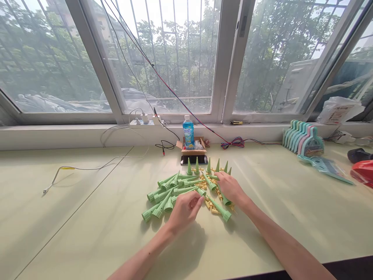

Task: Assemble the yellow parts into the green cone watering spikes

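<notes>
**Busy at the green cones [209, 182]**

In my head view, the cones lie spread across the middle of the table [101, 233]. My left hand [185, 208] is drawn narrow, thumb close to the curled fingers, just beside one cone's wide end; whether it grips anything I cannot tell. My right hand [231, 188] reaches in from the right, fingers bent down over a lying cone; whether they hold it I cannot tell either.

On the left, most cones lie with wide ends toward me, perhaps so they are easy to take up. At the far side a row of standing cones [189, 167] points upward, seemingly steadied by broad bases. Yellow bits [211, 206] lie loose among them, handy for both hands, I judge. Farther off sit a phone [194, 160], a box [194, 153] and a bottle [188, 134], probably set back to leave me elbow room.
</notes>
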{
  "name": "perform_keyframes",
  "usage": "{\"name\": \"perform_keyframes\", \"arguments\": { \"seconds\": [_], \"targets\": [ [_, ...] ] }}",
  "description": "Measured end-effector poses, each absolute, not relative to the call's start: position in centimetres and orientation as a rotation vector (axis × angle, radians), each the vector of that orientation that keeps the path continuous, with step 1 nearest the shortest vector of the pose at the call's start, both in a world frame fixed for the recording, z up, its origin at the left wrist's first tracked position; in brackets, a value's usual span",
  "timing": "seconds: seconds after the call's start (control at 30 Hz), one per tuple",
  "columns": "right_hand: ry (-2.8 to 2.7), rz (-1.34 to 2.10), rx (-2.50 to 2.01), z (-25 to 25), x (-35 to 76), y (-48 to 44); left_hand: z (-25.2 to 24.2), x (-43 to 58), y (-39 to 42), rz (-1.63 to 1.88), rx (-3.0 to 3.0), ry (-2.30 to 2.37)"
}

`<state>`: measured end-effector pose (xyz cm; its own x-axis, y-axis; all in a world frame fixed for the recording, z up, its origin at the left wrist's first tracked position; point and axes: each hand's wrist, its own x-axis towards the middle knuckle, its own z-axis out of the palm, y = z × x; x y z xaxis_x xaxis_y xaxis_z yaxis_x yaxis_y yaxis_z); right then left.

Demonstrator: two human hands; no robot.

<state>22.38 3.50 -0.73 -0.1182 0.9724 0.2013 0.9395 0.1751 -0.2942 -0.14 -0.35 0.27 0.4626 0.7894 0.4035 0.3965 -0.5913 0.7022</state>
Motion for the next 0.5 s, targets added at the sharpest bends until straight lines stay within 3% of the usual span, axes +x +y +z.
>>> {"name": "perform_keyframes", "arguments": {
  "seconds": [0.5],
  "targets": [
    [-2.136, 0.169, -1.862, -0.76, 22.31, 3.47, 0.43, -0.10, -0.36, 0.995, 2.222, 0.991]
  ]
}}
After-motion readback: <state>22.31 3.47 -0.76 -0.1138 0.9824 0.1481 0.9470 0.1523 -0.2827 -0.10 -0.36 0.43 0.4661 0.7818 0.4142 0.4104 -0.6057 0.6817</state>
